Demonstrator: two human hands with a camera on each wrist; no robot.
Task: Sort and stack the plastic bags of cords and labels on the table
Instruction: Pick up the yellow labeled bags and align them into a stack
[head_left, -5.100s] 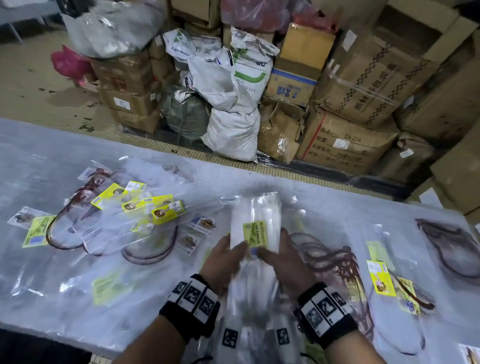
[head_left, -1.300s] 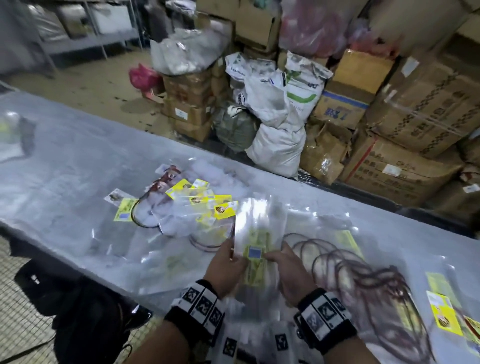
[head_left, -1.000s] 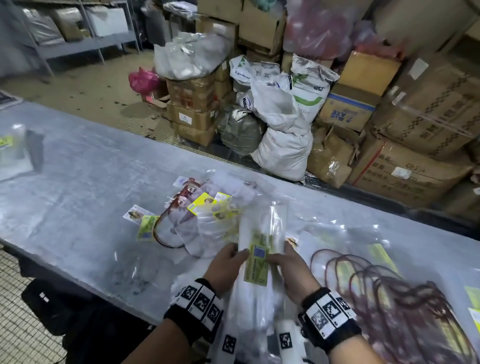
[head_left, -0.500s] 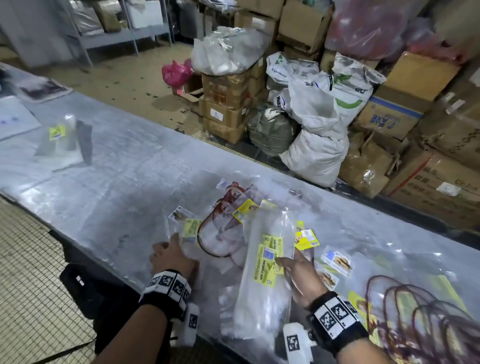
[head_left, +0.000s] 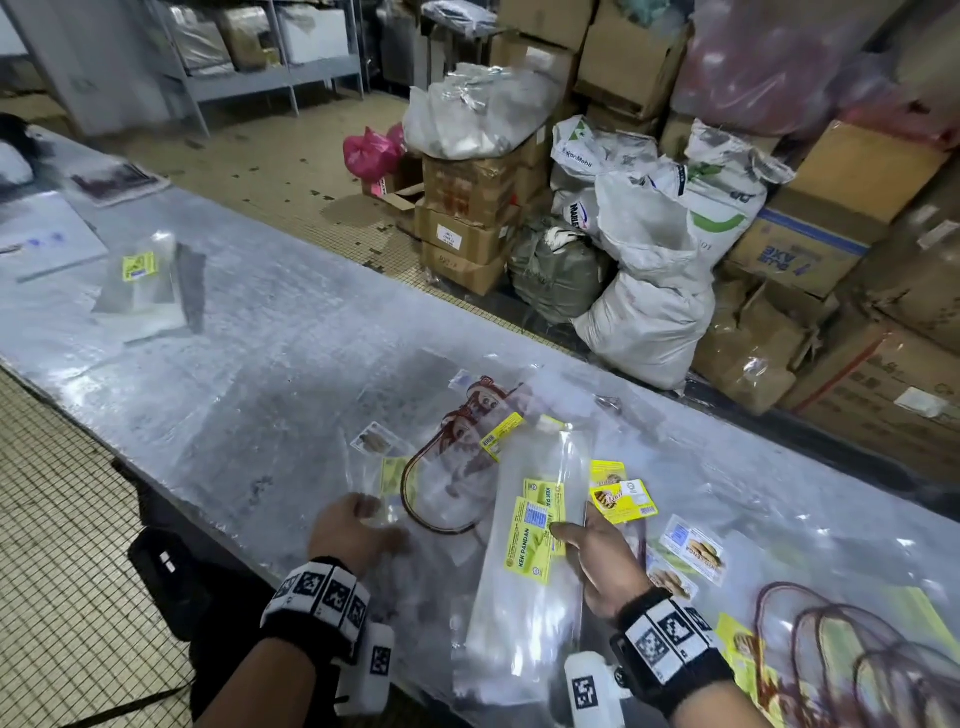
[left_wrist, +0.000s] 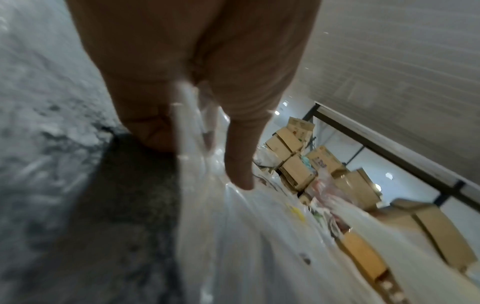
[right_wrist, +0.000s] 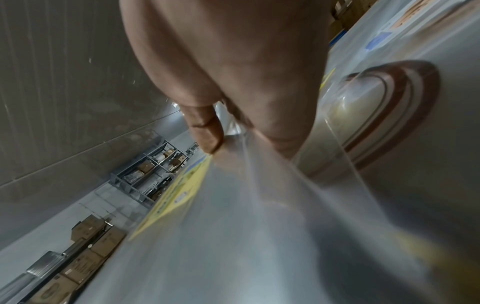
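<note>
We see two hands; our right hand pinches one long clear bag with two yellow labels, its length running near to far on the bench; our left hand pinches another bag's corner; only the right wrist view shows the thumb pressing plastic.

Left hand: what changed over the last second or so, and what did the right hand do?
The left hand let go of the KEK PANDAN bag stack, moved left and now pinches a clear bag beside the brown cord loop. The right hand kept its pinch on the stack's right edge. The loose bags and cords on the table look unchanged.
</note>
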